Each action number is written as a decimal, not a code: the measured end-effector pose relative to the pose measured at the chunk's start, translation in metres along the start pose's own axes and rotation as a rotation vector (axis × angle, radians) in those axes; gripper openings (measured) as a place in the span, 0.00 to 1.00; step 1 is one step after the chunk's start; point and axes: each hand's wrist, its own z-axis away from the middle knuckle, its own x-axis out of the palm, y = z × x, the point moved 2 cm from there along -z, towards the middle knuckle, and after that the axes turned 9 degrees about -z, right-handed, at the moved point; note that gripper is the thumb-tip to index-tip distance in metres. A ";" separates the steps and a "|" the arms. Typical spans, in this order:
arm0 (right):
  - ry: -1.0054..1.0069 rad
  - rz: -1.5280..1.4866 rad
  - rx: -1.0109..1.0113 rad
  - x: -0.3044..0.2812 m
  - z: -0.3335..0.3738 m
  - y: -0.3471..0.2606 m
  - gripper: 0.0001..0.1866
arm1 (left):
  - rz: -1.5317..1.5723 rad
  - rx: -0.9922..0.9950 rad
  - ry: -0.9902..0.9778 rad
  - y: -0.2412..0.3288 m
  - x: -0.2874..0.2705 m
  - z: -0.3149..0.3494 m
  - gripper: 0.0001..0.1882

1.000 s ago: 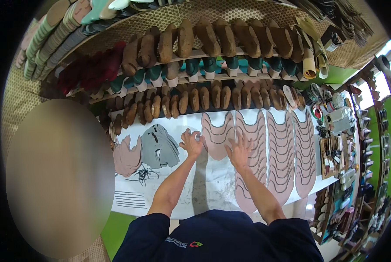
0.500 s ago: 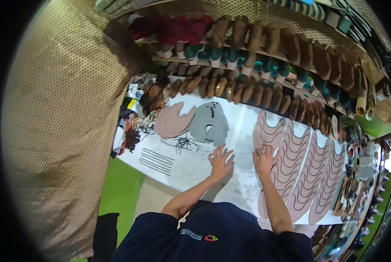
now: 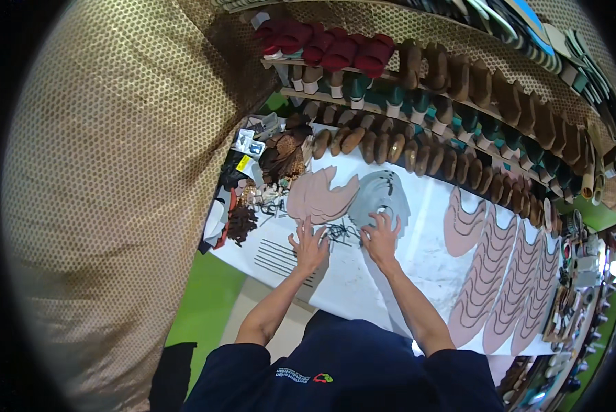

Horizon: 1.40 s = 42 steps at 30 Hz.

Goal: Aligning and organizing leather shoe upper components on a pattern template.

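Left hand: The person's left hand (image 3: 310, 250) is palm down with fingers spread wide, fingertips at the lower edge of the pink pile; whether they touch it, I cannot tell.
Right hand: The right hand (image 3: 382, 240) is also wide, its fingers curved over the lower edge of the grey pile; contact is unclear here too.
Pink pile: Overlapping pink cut pieces (image 3: 320, 198) with a deep curved notch lie on the white table (image 3: 421, 240), ahead of the left hand.
Grey pile: Layered grey cut pieces (image 3: 375, 189) lie just right of the pink ones, with small dark bits on top.
Black strips: A loose tangle of thin black strips (image 3: 339, 233) sits between the hands; straight dark strips (image 3: 279, 255) lie in parallel left of the left hand.
Table's right side: Pink pieces with dark curved edges (image 3: 490, 281) overlap in one short column and three long ones.
Behind: Brown shoe forms (image 3: 449, 165) line the table's back, below shelves with red slippers (image 3: 341, 51).
Far left: A patterned golden-brown curtain (image 3: 115, 172) hangs beside the table.
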 end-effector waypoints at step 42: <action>0.064 0.284 -0.107 -0.039 -0.298 -0.056 0.11 | 0.097 0.373 -0.213 -0.081 0.027 -0.106 0.23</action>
